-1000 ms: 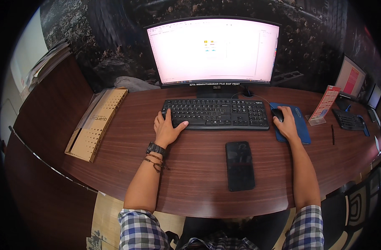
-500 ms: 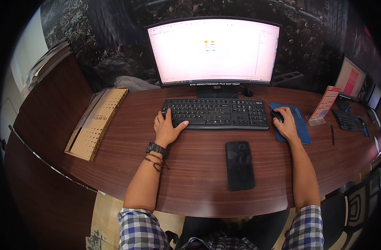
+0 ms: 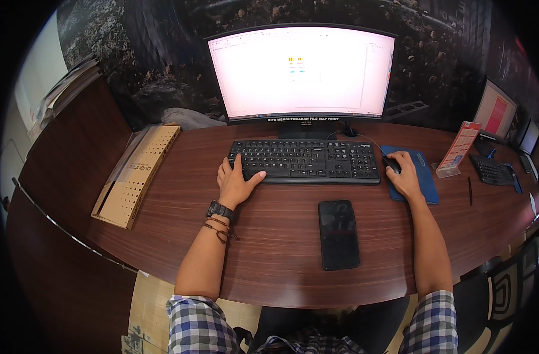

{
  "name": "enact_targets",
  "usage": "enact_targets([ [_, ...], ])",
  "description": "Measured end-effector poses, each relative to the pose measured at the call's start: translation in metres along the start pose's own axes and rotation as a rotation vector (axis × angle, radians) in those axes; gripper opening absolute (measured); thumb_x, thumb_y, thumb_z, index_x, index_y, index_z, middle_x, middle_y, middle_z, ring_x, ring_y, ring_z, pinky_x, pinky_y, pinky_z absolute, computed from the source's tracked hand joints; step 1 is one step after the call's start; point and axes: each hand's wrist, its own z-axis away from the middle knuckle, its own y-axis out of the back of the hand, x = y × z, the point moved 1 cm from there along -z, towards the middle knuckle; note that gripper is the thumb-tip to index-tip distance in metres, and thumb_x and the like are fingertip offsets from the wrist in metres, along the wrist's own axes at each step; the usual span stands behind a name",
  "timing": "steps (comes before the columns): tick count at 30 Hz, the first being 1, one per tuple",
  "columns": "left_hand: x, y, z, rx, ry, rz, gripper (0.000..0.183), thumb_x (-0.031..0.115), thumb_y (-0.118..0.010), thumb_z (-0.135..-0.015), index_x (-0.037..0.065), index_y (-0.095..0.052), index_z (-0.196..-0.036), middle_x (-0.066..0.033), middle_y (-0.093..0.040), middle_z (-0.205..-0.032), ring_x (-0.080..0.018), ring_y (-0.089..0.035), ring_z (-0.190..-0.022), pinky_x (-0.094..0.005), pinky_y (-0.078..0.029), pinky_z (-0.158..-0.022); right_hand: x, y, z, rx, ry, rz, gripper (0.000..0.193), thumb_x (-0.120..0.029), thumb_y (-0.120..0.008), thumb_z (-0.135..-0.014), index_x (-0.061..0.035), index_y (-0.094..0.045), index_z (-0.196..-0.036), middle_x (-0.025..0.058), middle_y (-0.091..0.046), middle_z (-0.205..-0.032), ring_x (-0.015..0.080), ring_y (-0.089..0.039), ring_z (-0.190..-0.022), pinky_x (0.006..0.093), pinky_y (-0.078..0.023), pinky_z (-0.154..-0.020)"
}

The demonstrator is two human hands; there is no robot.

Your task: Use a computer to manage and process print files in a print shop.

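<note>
My left hand (image 3: 236,183) rests on the left end of a black keyboard (image 3: 308,160), fingers spread over the keys and thumb stretched along its near edge. My right hand (image 3: 404,174) is curled over a black computer mouse (image 3: 391,163), which it mostly hides. Beneath the mouse lies a blue mouse pad (image 3: 424,175). Behind the keyboard stands a lit monitor (image 3: 334,88), its mostly white screen showing a few small yellow and teal graphics near the centre. A black smartphone (image 3: 339,236) lies screen up on the desk between my forearms.
On the brown wooden desk (image 3: 275,236), a flat cardboard box (image 3: 137,177) lies at the left beside a partition. To the right stand a small red and white desk calendar (image 3: 458,150), a thin black pen-like stick (image 3: 470,191) and a second keyboard (image 3: 490,170).
</note>
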Motion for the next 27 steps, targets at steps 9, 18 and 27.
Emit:
enact_targets([
  [9,-0.0001,-0.0001,-0.0004,0.001,0.002,-0.003,0.105,0.073,-0.068,-0.083,0.005,-0.035,-0.157,-0.036,-0.023,-0.159,-0.051,-0.019,-0.149,-0.0605,-0.022,-0.118,0.0009,-0.0013,0.0004,0.006,0.008,0.0,0.037,-0.016,-0.068,-0.083,-0.0043,-0.068,-0.117,0.0154,-0.06,-0.123,0.0383,-0.062,-0.112,0.0428,-0.05,-0.097],
  [18,0.0005,0.0008,-0.0002,-0.008,0.011,0.0,0.105,0.072,-0.068,-0.083,0.006,-0.035,-0.157,-0.0357,-0.021,-0.16,-0.0507,-0.018,-0.149,-0.0606,-0.021,-0.118,0.0,-0.0014,0.0003,0.008,0.004,-0.011,0.038,-0.017,-0.068,-0.084,-0.0038,-0.066,-0.119,0.0165,-0.059,-0.124,0.0387,-0.061,-0.114,0.0423,-0.05,-0.097],
  [27,-0.0002,-0.0001,-0.0008,-0.007,0.007,-0.005,0.106,0.072,-0.069,-0.083,0.005,-0.034,-0.157,-0.0359,-0.021,-0.159,-0.0511,-0.018,-0.149,-0.0609,-0.022,-0.118,0.002,-0.0015,-0.0003,0.024,0.012,0.013,0.046,-0.018,-0.068,-0.084,-0.0029,-0.061,-0.127,0.0178,-0.059,-0.125,0.0397,-0.06,-0.117,0.0427,-0.048,-0.099],
])
